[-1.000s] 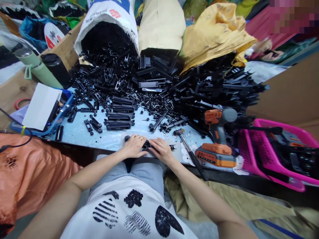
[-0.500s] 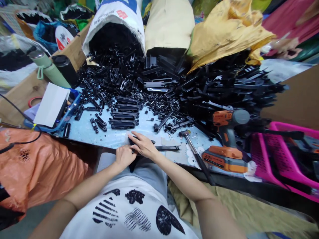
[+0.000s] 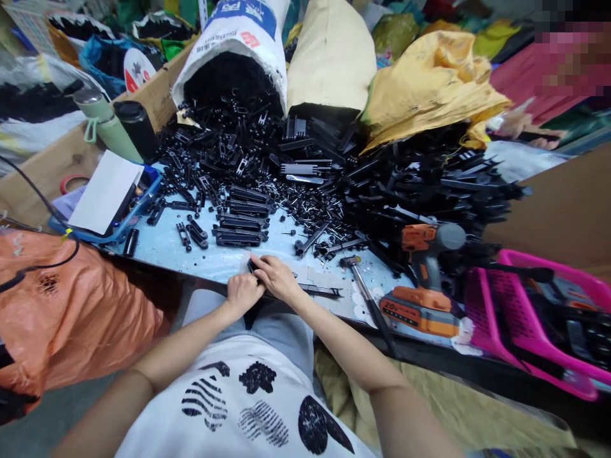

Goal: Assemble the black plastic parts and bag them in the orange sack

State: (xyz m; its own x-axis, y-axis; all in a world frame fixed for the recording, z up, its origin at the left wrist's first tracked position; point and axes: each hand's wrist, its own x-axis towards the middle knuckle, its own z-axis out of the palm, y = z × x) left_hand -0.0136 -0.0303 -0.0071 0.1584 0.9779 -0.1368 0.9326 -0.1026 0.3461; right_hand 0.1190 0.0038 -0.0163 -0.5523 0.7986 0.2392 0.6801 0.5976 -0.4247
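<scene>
Close together at the table's front edge, my left hand (image 3: 244,292) and my right hand (image 3: 277,277) both work on a long black plastic part (image 3: 317,291). One end of that part sticks out to the right, past my right hand. My left fingers are curled at its left end, and my right fingers are closed over it. Much of the part is hidden under my hands. Just beyond lies a row of several black assembled arms (image 3: 241,236), with a few small black links (image 3: 195,232) to their left.
A hammer (image 3: 365,289) and an orange cordless drill (image 3: 422,280) lie to the right, beside pink baskets (image 3: 496,318). Heaps of black parts (image 3: 229,137) and loose screws (image 3: 310,200) spill from sacks at the back. A blue tray (image 3: 112,232) and bottles (image 3: 107,124) stand left. Another person's hand (image 3: 527,130) shows far right.
The view has shifted slightly. My left hand has rolled over, its fingers closer against my right hand; both stay on the black part.
</scene>
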